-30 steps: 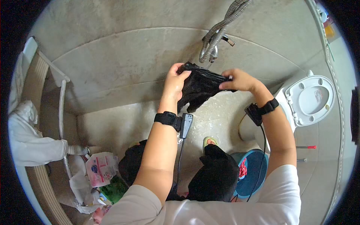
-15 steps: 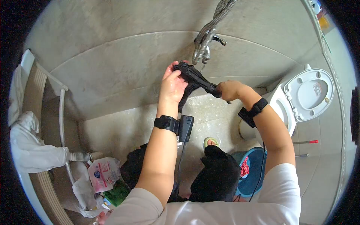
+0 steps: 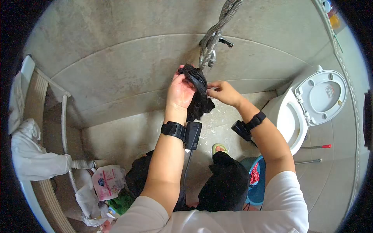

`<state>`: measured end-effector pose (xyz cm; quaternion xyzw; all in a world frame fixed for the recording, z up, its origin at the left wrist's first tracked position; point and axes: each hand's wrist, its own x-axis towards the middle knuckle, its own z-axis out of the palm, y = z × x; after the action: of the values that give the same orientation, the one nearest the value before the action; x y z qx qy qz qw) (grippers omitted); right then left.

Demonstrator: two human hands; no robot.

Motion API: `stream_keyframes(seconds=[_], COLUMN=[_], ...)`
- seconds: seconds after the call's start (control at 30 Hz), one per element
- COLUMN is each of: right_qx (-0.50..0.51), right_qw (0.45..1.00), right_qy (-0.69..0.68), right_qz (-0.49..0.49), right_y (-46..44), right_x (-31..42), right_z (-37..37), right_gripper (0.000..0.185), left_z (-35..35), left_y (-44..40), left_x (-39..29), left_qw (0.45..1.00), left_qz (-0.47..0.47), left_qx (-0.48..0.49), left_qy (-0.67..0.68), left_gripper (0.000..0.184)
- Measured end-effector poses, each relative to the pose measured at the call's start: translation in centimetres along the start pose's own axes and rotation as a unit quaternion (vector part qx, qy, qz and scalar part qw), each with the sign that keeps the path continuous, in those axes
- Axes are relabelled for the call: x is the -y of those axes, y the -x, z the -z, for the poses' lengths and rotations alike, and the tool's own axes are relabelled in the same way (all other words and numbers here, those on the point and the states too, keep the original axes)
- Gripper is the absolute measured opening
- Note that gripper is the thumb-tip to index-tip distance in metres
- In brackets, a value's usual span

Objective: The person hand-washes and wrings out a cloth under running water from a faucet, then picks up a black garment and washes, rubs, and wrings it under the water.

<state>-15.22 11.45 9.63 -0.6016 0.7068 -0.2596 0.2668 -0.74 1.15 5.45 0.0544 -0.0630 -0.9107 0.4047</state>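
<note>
A wet, bunched black cloth garment (image 3: 198,103) hangs below the tap, with folds looped over the fingers of my left hand (image 3: 180,91). My left palm faces up and its fingers are closed round the top of the cloth. My right hand (image 3: 225,93) is at the cloth's right side, thumb and forefinger pinching its edge; their tips are partly hidden by the fabric. Just above the cloth is the metal tap (image 3: 211,58), with a flexible shower hose (image 3: 219,29) hanging in front of it.
A white toilet (image 3: 293,120) with its lid up stands to the right. Near my right knee is a blue bucket (image 3: 256,194) holding a red patterned cloth (image 3: 254,174). On the left are a washboard-like ridged panel (image 3: 35,93), white cloth (image 3: 37,151) and a pink-and-white packet (image 3: 108,181). The floor (image 3: 136,126) is wet.
The cloth was stretched between both hands; now its right end has dropped and hangs in a bunch from my left hand. My right hand has moved left, closer to my left.
</note>
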Motion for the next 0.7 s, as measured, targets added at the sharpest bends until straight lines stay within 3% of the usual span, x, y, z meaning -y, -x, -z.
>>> stream_keyframes(seconds=[0.07,0.3,0.37,0.4,0.57,0.63,0.7], right_qx=[-0.026,-0.108,-0.266,-0.251,-0.191,-0.153,-0.123], right_qw=[0.987,0.990,0.961,0.945,0.926,0.975,0.990], right_qy=[-0.123,0.004,-0.042,-0.174,-0.318,-0.155,0.069], right_qz=[-0.099,-0.094,-0.056,-0.119,-0.071,-0.045,-0.012], right_y=[0.5,-0.7,-0.9,-0.5,-0.6,0.7,1.9], right_x=[1.7,-1.3,-2.5,-1.0,-2.6,-0.9,-0.6], right_z=[0.2,-1.0,-0.7,0.3,0.3,0.1,-0.3], right_gripper=[0.025,0.022,0.022,0.022,0.020,0.025,0.034], left_z=[0.2,-0.7,-0.8,-0.6,-1.1,-1.3,-1.5], left_y=[-0.3,0.2,0.3,0.3,0.3,0.1,0.1], left_x=[0.0,-0.1,-0.7,-0.9,-1.1,-1.1,-1.3], left_qw=[1.000,1.000,0.999,0.999,0.999,0.999,0.998], left_qz=[-0.005,-0.006,-0.023,-0.023,-0.036,-0.046,-0.056], left_qx=[0.031,0.015,0.013,0.013,0.007,0.017,0.026], left_qy=[0.002,0.005,-0.024,-0.024,-0.028,-0.023,-0.018], left_gripper=[0.022,0.021,0.022,0.022,0.020,0.019,0.019])
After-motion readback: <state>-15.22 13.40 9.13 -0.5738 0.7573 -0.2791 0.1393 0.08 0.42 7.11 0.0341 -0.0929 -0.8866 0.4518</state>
